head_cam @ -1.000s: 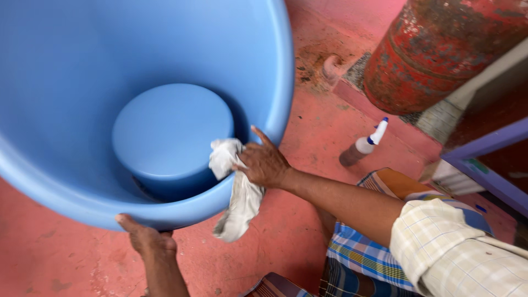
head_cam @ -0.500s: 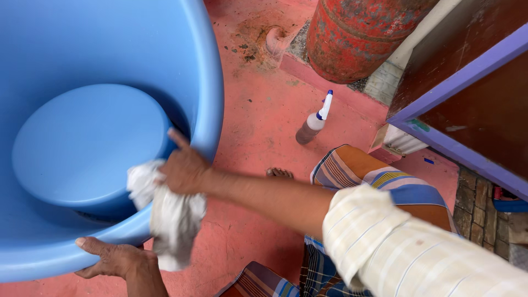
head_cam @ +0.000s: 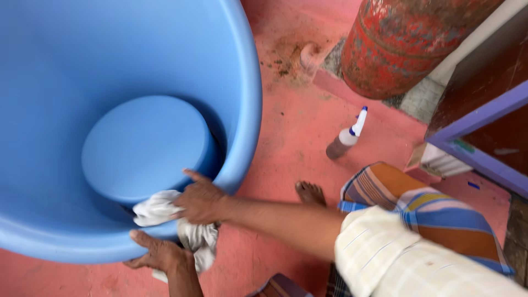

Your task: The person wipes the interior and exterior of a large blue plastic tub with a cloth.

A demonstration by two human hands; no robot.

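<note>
Step in hand, as I read it: wiping the inside lip of the large round blue plastic tub (head_cam: pixel 242 82), which lies tipped on its side on the red-pink cement floor (head_cam: pixel 286 143) with its mouth toward the camera.

Right hand (head_cam: pixel 202 201): fingers curled down over a crumpled white cloth (head_cam: pixel 157 208), pressing it against the tub's lower rim, thumb up on the inner wall. The cloth is bunched under the palm and its loose end hangs over the rim (head_cam: pixel 201 242) toward the floor.

Left hand (head_cam: pixel 159 254): fingers spread and wrapped on the outside of the lower rim, just below the right hand, bracing the tub. It holds nothing else.

Tub position: fills the left half of the view, with its flat round bottom visible deep inside and the lower rim nearest the person.

Nearby: a small spray bottle with a white-and-blue nozzle (head_cam: pixel 345 137) stands on the floor right of the tub, well apart from both hands. A rusty red metal cylinder (head_cam: pixel 407 44) stands at the top right, and a purple-framed wooden door (head_cam: pixel 484 121) sits at the right edge. The person's bare foot (head_cam: pixel 311 192) is on the floor between tub and bottle.

Next move, my judgement: the cloth must stay pressed flat while it travels along the rim, with the left hand countering so the tub does not roll. The hanging cloth end could drag on the floor.
</note>
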